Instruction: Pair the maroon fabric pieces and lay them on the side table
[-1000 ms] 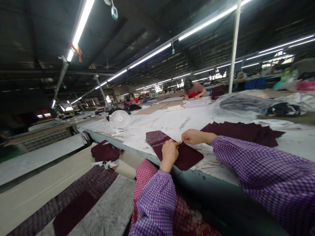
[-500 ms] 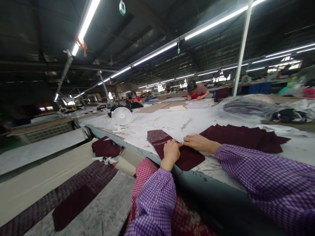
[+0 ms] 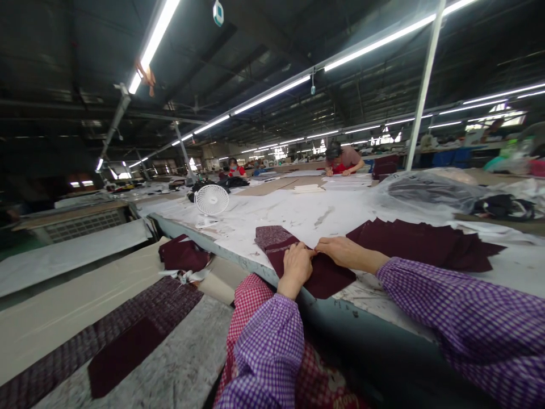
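from the head camera, the only view: at the near edge of the white-covered table (image 3: 272, 207), a flat maroon panel (image 3: 330, 275) with a speckled end (image 3: 275, 236) toward the upper left. on the middle of that panel, the left hand (image 3: 297, 264), palm down, with fingers curled onto the cloth; underside hidden, so cannot tell whether pinching or only pressing. just beside, on the far side of the panel, the right hand (image 3: 340, 253), with fingertips bunched close together and almost meeting those of the left; too small to tell about any fold caught between.

judging by the flat lie and crisp corners, probably light and soft, yet with enough body to keep a shape; hardly fragile, but likely prone to wrinkling if dragged. by the matt look, probably not very slippery. best taken by a free edge or corner between thumb and forefinger, with the other hand pressed on the middle as an anchor.

to the right on the same table, a fanned stack of maroon pieces (image 3: 421, 244). farther left, a white fan (image 3: 212, 200). across the table, a co-worker (image 3: 344, 159), bent forward.
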`<action>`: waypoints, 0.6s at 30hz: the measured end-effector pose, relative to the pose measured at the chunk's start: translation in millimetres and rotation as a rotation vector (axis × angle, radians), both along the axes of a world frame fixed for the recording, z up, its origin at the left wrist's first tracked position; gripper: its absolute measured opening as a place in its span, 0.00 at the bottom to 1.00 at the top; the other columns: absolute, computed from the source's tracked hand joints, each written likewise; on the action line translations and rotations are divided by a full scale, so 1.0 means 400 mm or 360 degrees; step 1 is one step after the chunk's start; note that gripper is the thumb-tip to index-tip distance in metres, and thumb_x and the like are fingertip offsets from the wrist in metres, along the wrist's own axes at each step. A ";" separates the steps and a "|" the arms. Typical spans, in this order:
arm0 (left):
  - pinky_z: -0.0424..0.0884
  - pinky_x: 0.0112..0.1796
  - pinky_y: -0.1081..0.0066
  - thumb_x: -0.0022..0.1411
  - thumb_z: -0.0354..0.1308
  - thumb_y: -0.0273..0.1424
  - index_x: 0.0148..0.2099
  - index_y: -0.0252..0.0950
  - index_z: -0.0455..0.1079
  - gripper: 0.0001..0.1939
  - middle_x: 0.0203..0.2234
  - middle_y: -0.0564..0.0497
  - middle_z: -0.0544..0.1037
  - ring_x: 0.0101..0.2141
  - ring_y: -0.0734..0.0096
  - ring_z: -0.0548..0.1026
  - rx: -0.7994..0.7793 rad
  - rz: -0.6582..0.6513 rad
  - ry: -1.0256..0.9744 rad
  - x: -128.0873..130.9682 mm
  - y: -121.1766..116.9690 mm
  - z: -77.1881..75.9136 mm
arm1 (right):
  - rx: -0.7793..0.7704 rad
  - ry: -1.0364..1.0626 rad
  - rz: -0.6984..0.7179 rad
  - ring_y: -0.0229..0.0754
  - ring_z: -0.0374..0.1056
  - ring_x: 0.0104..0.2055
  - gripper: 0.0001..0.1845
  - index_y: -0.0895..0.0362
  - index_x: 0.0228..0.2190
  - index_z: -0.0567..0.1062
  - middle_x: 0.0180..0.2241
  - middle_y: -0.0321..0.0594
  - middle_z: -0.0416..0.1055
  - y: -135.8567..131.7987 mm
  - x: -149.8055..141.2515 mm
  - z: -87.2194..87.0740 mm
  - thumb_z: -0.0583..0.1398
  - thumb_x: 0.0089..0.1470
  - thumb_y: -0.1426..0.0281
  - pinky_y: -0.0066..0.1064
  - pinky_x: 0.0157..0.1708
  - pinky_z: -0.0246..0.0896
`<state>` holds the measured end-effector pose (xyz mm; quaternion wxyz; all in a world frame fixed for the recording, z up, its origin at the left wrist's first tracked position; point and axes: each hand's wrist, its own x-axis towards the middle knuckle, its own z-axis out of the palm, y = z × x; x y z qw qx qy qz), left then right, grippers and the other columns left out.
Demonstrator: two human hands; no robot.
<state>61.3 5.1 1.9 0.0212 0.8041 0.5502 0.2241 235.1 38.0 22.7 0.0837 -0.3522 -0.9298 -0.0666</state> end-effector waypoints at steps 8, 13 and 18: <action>0.66 0.44 0.69 0.60 0.55 0.27 0.40 0.41 0.78 0.10 0.35 0.51 0.76 0.40 0.68 0.71 0.0174 0.0039 -0.0300 -0.106 -0.033 -0.024 | -0.0038 0.0133 0.0181 0.43 0.68 0.42 0.20 0.58 0.45 0.75 0.42 0.47 0.72 0.025 0.024 -0.013 0.49 0.57 0.76 0.32 0.43 0.61; 0.66 0.43 0.69 0.61 0.55 0.26 0.39 0.40 0.78 0.10 0.33 0.51 0.76 0.39 0.69 0.70 0.0228 0.0008 -0.0392 -0.133 -0.036 -0.046 | -0.0050 -0.0105 0.0192 0.44 0.68 0.43 0.24 0.55 0.49 0.73 0.45 0.49 0.70 0.008 0.014 0.004 0.49 0.55 0.79 0.32 0.42 0.61; 0.66 0.44 0.69 0.62 0.53 0.28 0.39 0.40 0.77 0.11 0.35 0.51 0.75 0.40 0.68 0.70 0.0213 0.0022 -0.0395 -0.136 -0.040 -0.046 | -0.0036 -0.0352 0.0075 0.41 0.69 0.35 0.28 0.49 0.54 0.69 0.45 0.48 0.70 -0.016 -0.019 0.032 0.50 0.53 0.78 0.31 0.35 0.61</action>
